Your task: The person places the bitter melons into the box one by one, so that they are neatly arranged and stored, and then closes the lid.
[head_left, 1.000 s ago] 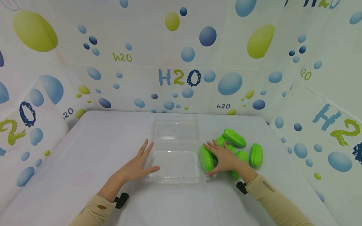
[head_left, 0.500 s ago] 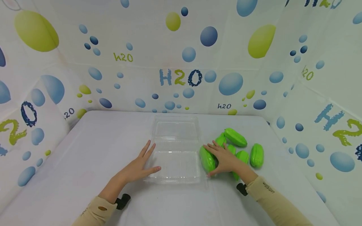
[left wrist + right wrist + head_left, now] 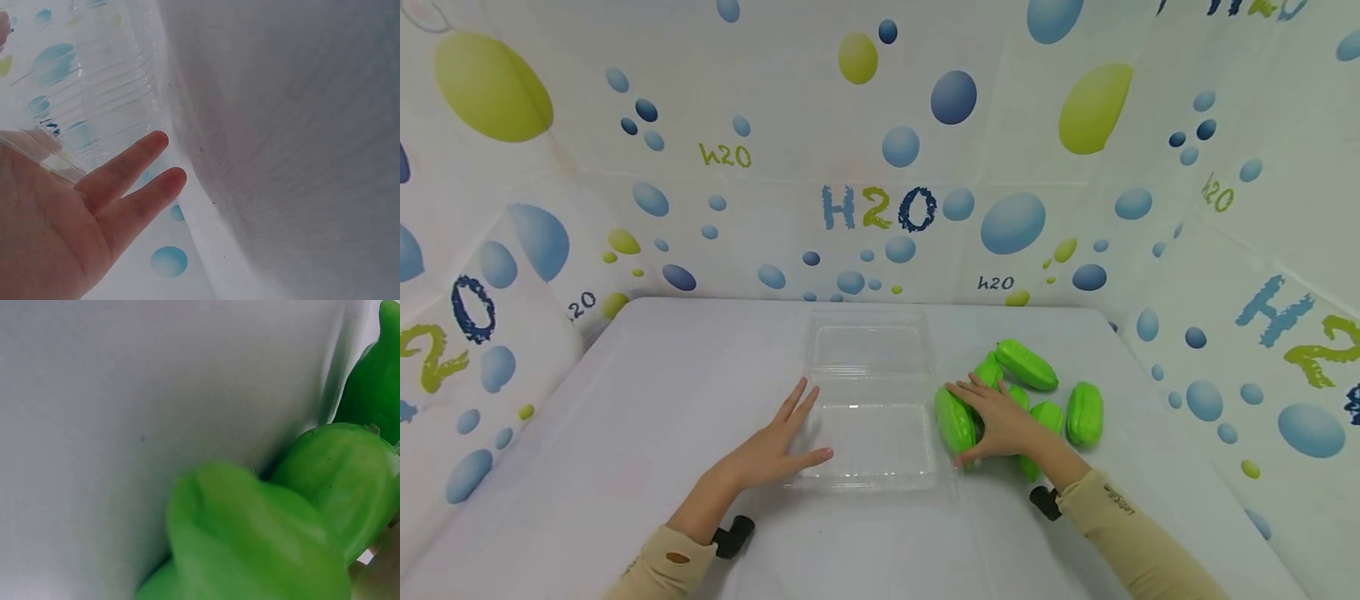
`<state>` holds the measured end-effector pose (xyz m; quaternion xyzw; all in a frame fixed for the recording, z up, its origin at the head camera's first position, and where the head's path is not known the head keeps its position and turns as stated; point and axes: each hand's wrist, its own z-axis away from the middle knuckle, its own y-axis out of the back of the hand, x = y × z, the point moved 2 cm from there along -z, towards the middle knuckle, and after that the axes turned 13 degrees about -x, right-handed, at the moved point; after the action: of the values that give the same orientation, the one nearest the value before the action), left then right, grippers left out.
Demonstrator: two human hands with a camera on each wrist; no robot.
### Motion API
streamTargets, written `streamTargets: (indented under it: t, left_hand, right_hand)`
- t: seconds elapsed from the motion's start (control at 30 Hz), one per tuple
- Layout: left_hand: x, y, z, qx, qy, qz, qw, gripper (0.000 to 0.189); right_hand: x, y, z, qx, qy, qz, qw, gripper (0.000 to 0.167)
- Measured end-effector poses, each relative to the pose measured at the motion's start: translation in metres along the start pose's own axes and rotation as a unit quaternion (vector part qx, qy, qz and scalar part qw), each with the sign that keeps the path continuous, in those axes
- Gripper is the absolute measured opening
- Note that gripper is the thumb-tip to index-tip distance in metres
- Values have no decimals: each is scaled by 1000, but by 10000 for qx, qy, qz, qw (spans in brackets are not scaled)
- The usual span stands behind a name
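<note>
A clear plastic clamshell box (image 3: 872, 437) lies unfolded on the white table, its lid (image 3: 871, 348) to the back. My left hand (image 3: 767, 454) rests at the box's left edge with spread, straight fingers; the left wrist view shows fingers (image 3: 134, 209) beside the ribbed clear wall (image 3: 119, 94). At the box's right edge my right hand (image 3: 1000, 421) holds a ridged, elongated green pepper-like vegetable (image 3: 953, 419), thumb at its near end, fingertips toward its far end. In the right wrist view, green vegetables (image 3: 250, 537) hide most of the hand.
Several similar green vegetables lie right of the box: one at the back (image 3: 1027, 365), one apart at the far right (image 3: 1085, 414), others partly under the right hand and wrist (image 3: 1047, 415). A patterned cloth (image 3: 880, 150) hangs behind and at both sides of the table.
Both hands keep nearly the same places, with only a very slight shift to the right that the whole scene largely shares. The green vegetable stays in the right hand beside the box.
</note>
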<state>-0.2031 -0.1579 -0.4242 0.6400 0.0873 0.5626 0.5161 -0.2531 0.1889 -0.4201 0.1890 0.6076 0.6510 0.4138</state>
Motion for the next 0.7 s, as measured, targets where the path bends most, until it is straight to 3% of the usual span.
streamTargets:
  t: [0.7]
  left_hand:
    - [-1,-1,1,-32,35,298,9995,97]
  right_hand:
    - [3,20,4,347,-96,-365,9987,112]
